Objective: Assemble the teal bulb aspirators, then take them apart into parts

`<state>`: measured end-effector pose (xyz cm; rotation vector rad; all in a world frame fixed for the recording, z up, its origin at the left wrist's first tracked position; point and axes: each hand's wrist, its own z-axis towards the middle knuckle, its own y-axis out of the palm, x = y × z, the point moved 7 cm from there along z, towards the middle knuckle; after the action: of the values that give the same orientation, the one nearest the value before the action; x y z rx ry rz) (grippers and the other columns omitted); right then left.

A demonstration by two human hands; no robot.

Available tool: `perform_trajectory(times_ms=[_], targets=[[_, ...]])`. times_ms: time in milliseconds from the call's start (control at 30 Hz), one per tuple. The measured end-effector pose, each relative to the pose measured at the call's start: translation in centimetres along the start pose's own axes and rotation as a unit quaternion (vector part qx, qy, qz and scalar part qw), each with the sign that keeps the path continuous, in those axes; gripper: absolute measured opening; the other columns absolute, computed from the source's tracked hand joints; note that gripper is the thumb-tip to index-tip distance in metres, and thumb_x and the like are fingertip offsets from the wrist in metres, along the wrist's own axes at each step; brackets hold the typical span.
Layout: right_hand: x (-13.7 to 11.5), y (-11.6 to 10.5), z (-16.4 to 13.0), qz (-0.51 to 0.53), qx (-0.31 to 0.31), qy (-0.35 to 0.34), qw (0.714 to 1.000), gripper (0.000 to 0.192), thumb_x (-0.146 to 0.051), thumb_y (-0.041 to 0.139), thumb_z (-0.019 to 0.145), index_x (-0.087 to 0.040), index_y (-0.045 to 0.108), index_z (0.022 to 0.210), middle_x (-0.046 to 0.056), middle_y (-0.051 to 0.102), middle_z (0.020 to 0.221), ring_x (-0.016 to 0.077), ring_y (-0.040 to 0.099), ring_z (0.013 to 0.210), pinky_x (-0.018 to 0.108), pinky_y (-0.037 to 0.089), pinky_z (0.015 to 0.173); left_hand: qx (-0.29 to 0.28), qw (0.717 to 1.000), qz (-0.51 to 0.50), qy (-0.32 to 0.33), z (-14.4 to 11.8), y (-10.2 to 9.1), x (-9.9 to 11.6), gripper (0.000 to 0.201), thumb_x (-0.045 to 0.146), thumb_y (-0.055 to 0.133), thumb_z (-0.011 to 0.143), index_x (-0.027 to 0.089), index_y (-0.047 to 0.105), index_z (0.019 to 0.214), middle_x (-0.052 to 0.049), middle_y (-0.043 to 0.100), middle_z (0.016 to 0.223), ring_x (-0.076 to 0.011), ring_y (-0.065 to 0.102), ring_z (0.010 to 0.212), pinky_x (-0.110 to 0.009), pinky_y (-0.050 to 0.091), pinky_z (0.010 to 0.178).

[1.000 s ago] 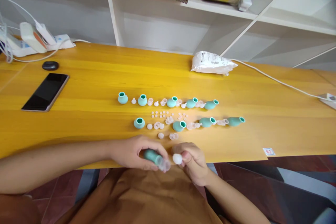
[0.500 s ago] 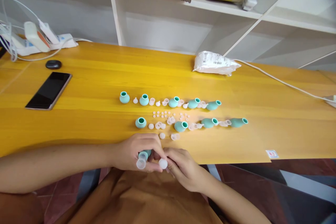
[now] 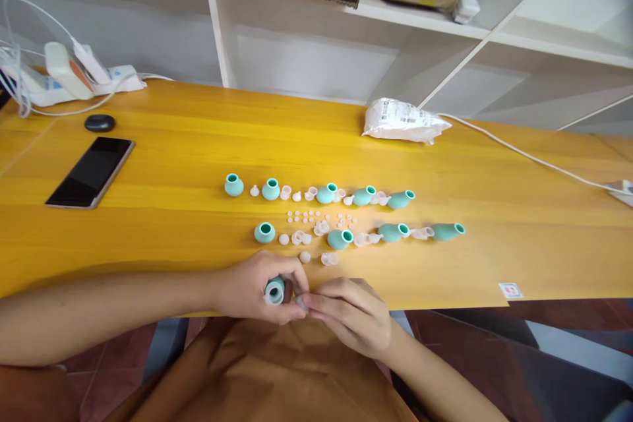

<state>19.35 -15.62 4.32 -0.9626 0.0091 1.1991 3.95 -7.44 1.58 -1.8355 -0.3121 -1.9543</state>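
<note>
My left hand point(image 3: 247, 285) is closed around a small teal bottle point(image 3: 275, 291), its mouth turned up toward me with a translucent plastic fitting at the opening. A small translucent white piece point(image 3: 301, 304), like a cap, sits between my left thumb and index fingertips. From the other side, the fingertips of my right hand point(image 3: 353, 313) pinch this same piece, hiding much of it. Just beyond my hands, a round white piece point(image 3: 305, 257) and some clear cup-like pieces point(image 3: 329, 259) lie on the table.
Two rows of teal vases point(image 3: 340, 239) with translucent parts between them cross the wooden table point(image 3: 198, 145), with several tiny discs point(image 3: 305, 216) in the middle. A phone point(image 3: 91, 173), mouse point(image 3: 99, 122), power strip point(image 3: 121, 79) and white package point(image 3: 403, 121) lie farther off.
The teal bottle has been turned more upright, so its mouth faces me. My right fingers have shifted over the small white piece, which is now more covered.
</note>
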Motion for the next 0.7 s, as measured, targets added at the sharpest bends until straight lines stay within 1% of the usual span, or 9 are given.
perform_trajectory(times_ms=[133, 233, 367, 467, 567, 700], targets=[[-0.2, -0.3, 0.3, -0.015, 0.012, -0.021, 1.000, 0.030, -0.011, 0.074, 0.108, -0.013, 0.074, 0.138, 0.009, 0.083, 0.101, 0.0161, 0.079, 0.078, 0.028, 0.061, 0.064, -0.002, 1.000, 0.004, 0.004, 0.0, 0.0, 0.0, 0.022, 0.036, 0.082, 0.099, 0.018, 0.070, 0.104, 0.001, 0.078, 0.083, -0.0094, 0.064, 0.067, -0.019, 0.051, 0.066], [-0.1, -0.3, 0.1, -0.022, 0.001, -0.021, 1.000, 0.024, -0.013, 0.073, 0.109, -0.012, 0.074, 0.133, 0.010, 0.083, 0.102, 0.0161, 0.079, 0.078, 0.028, 0.060, 0.063, -0.001, 1.000, 0.008, 0.001, 0.0, 0.0, -0.1, 0.023, 0.037, 0.082, 0.099, 0.018, 0.070, 0.104, 0.001, 0.078, 0.083, -0.0097, 0.065, 0.068, -0.019, 0.051, 0.067], [0.5, 0.0, -0.3, 0.018, -0.028, 0.021, 0.999, 0.020, -0.012, 0.074, 0.107, -0.016, 0.073, 0.126, 0.009, 0.080, 0.103, 0.0172, 0.078, 0.082, 0.029, 0.060, 0.067, -0.008, 1.000, 0.019, -0.016, 0.0, 0.1, -0.3, 0.024, 0.039, 0.083, 0.097, 0.018, 0.072, 0.103, 0.001, 0.079, 0.085, -0.0104, 0.067, 0.070, -0.019, 0.051, 0.067], [0.9, 0.3, -0.5, 0.077, -0.044, 0.054, 0.995, 0.022, -0.011, 0.078, 0.102, -0.018, 0.072, 0.122, 0.008, 0.078, 0.102, 0.0170, 0.076, 0.080, 0.028, 0.058, 0.064, -0.019, 0.999, 0.023, -0.028, 0.0, 0.2, -0.5, 0.023, 0.039, 0.083, 0.097, 0.019, 0.074, 0.104, 0.000, 0.080, 0.087, -0.0109, 0.068, 0.071, -0.020, 0.051, 0.068], [1.2, 0.4, -0.5, 0.121, -0.055, 0.084, 0.988, 0.021, -0.012, 0.079, 0.101, -0.020, 0.072, 0.120, 0.007, 0.076, 0.102, 0.0158, 0.073, 0.078, 0.026, 0.058, 0.062, -0.021, 0.999, 0.025, -0.031, 0.0, 0.3, -0.5, 0.024, 0.040, 0.084, 0.096, 0.019, 0.075, 0.104, 0.000, 0.080, 0.087, -0.0108, 0.068, 0.070, -0.020, 0.051, 0.068], [1.6, 0.7, -0.5, 0.142, -0.057, 0.099, 0.983, 0.020, -0.013, 0.079, 0.102, -0.021, 0.073, 0.119, 0.007, 0.076, 0.101, 0.0153, 0.072, 0.076, 0.026, 0.059, 0.063, -0.020, 0.999, 0.030, -0.033, 0.0, 0.3, -0.6, 0.024, 0.040, 0.083, 0.097, 0.019, 0.076, 0.104, 0.000, 0.081, 0.088, -0.0115, 0.071, 0.072, -0.020, 0.052, 0.068]])
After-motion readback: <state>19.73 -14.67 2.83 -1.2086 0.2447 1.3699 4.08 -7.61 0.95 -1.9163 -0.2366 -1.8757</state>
